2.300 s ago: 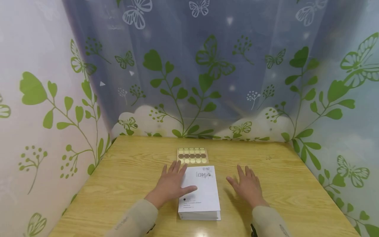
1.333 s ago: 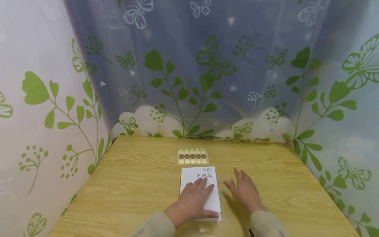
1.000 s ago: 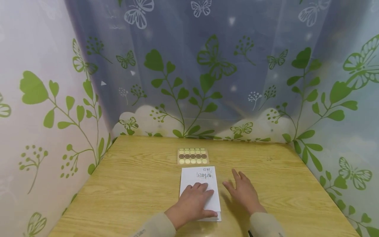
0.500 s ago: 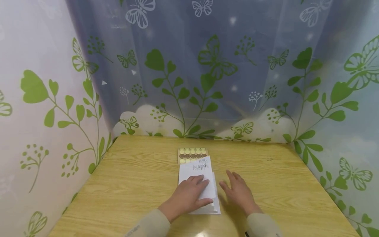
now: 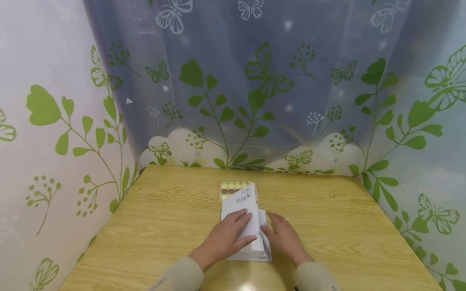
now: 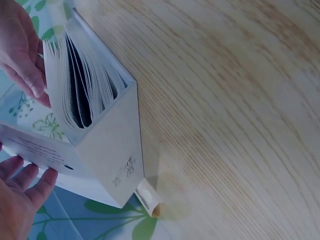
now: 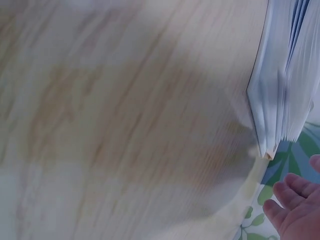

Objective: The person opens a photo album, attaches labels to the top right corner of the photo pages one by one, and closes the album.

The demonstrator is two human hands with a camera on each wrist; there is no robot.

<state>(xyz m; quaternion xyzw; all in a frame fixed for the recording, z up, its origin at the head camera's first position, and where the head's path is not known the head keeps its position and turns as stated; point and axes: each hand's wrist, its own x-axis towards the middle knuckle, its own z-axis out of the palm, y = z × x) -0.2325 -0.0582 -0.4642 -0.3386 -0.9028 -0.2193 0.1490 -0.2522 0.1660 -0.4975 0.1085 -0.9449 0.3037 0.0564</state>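
Thick white hardback book (image 5: 253,226) sits on the wood-grain tabletop (image 5: 164,210), centre, near side. Its white printed front cover (image 5: 231,210) is raised at the right, hinge on the left.

Left hand (image 5: 220,238): fingers laid across the cover's outer face, thumb along the near edge; looks like it has the cover between them. Right hand (image 5: 285,234): fingers loosely extended, holding nothing, just right of the book. Can't tell if it touches the pages.

Step reads as opening the book. I'd swing the cover left around the white spine (image 6: 117,142) rather than pull it up; less strain on the hinge. White page stack (image 6: 92,82) is fanned with a dark gap in it, so leaves could ride up with the cover: use right hand to hold them down. Light grip, avoid creasing the edge. Flat tan sheet with rows of round pale yellow and brown pieces (image 5: 230,191) is right behind at the far side; don't nudge it.

Writing: Chinese title at the cover's far end, too tilted and soft to read surely. Small lines plus a dark dot lower down, illegible. Dark characters on spine, same. Lettering on left beige sleeve (image 5: 182,271) unreadable. No brand I can make out.
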